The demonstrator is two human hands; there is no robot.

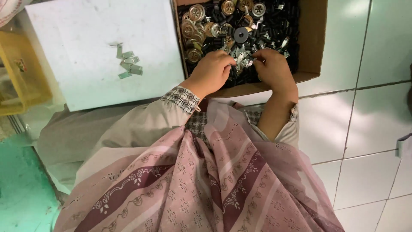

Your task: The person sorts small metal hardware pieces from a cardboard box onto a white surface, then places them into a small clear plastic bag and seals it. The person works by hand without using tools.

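A pale tiled floor [365, 129] carries everything here, seen from above my lap, where a pink patterned scarf [193, 184] spills down over my grey sleeves. At the far left edge stands a yellow plastic crate [17, 77]. Just right of it lies a white board [86, 77], flat on the floor, with a small cluster of thin silver metal clips [128, 64] resting near its middle. Against the board's right edge sits an open cardboard box [311, 38], packed with small black pieces, silver brackets and round brass-coloured discs [195, 25], the discs heaped toward the box's upper left corner. Both my hands are inside the box at its near edge. My left hand [211, 72] is curled knuckles-up over the parts, its grip closed round something small at the fingertips; what exactly it holds I cannot tell. My right hand [274, 68] sits just beside it, fingers bent inward and pinching among the silver brackets [243, 55] that lie between the two hands; whether it has actually gripped one is hidden by the fingers.
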